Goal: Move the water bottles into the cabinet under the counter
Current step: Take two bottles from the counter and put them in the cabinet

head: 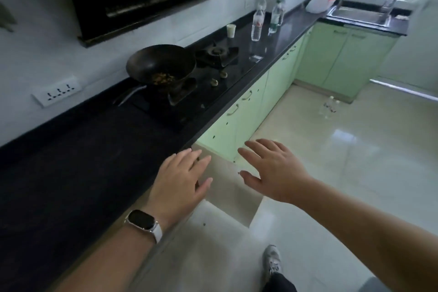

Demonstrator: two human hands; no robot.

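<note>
Our left hand and right hand hovered in the lower middle of the frame, both spread with fingers straight and holding nothing. Beneath them lay a pale panel, which we took for an open cabinet door, though we could not be sure.

The water bottles stood upright in the upper middle of the frame, on the dark counter beyond the stove and well apart from either hand. We counted about four in a loose cluster, too blurred to be certain. A white cup stood near them. A few floor bottles showed faintly at the right middle, near the green cabinets.

We judged the bottles to be thin clear plastic and seemingly full, so weighty for their size. Their walls would give under a hard squeeze, and their smooth sides might slip. Being tall and narrow, they would tip easily. We thought it best to wrap the fingers round the body at the label, or round the neck just under the cap, lifting straight up clear of the neighbours
</note>
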